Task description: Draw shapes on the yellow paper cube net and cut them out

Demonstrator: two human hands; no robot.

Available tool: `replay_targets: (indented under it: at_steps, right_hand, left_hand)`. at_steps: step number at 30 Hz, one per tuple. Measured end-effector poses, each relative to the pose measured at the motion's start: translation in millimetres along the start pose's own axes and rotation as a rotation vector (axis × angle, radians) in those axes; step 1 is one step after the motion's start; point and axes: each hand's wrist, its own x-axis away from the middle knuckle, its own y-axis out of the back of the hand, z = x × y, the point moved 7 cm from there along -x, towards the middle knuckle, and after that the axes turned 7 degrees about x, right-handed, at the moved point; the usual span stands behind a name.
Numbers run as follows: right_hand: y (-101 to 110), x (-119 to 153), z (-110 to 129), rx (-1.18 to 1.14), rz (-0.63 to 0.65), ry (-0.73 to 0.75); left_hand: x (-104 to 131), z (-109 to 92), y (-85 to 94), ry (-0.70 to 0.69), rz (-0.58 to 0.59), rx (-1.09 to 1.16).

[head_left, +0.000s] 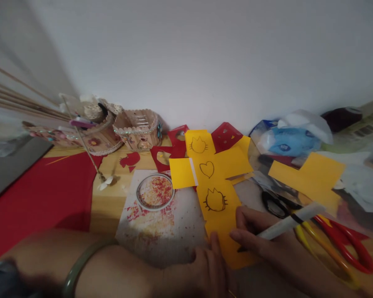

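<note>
A cross-shaped yellow paper cutout [233, 162] lies before me, with a drawn heart and two cat heads in black line. My right hand [261, 236] is closed around a white marker pen [292, 221]. The pen's dark tip is down at the lowest panel of the paper, with no clear drawing visible there. My left hand [208, 265] rests with its fingers stretched out on the lower left edge of that paper. Part of this hand is dim at the bottom of the view. A pale green bangle [83, 263] circles my left forearm.
Yellow-and-red-handled scissors [345, 238] and black-handled scissors [275, 205] lie on the right, near another yellow paper piece [317, 176]. Red paper cutouts [226, 136] are behind. A stained board [186, 223] lies left of the paper. Decorated wooden baskets [138, 136] stand by the wall.
</note>
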Motion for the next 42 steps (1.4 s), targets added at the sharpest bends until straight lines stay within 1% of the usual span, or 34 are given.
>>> replay_targets:
  at_steps: [4,10,13,17,21,23,25,28,32,34,38,42]
  right_hand:
    - [-1.8,-4.7,-1.1,-0.029,0.031,-0.007]
    - [-0.1,-7.6,-3.7,-0.016,0.0,-0.024]
    - [-2.8,-8.3,-7.8,-0.026,0.029,-0.031]
    - [-5.1,-11.3,-11.5,0.035,0.068,-0.04]
    - [-4.9,-15.2,-8.9,0.035,0.094,-0.044]
    - [-4.0,-16.2,-5.8,0.042,0.098,-0.032]
    - [-2.6,-15.9,-3.0,0.054,0.084,-0.017]
    - [-0.3,-13.1,-1.8,0.046,0.035,-0.007]
    - [2.0,-7.2,-3.3,0.089,-0.031,0.055]
    - [2.3,-4.3,-5.6,0.103,-0.04,0.101]
    - [3.2,-0.8,-11.4,0.113,-0.044,0.133]
    - [3.6,-0.6,-6.8,0.177,-0.077,0.165]
  left_hand:
    - [-5.3,5.5,4.8,0.067,-0.06,-0.005]
    - [-4.0,6.0,5.3,0.064,-0.085,0.038]
    - [-3.8,6.1,5.6,0.06,-0.081,0.045]
    - [-4.8,6.4,5.4,0.063,-0.061,0.029]
    - [-5.4,6.9,6.4,0.044,-0.039,0.045]
    - [-5.6,6.7,5.8,0.031,-0.01,0.069]
    - [-5.7,7.5,5.8,0.043,0.002,0.062]
    - [-5.3,8.1,7.0,0.072,-0.026,0.04]
    - [-4.9,5.2,6.4,0.058,-0.049,0.025]
    - [-4.7,4.7,5.8,0.059,-0.051,0.014]
    - [-3.6,2.9,4.7,0.058,-0.057,0.033]
    - [-1.1,-0.4,5.0,0.034,-0.08,0.035]
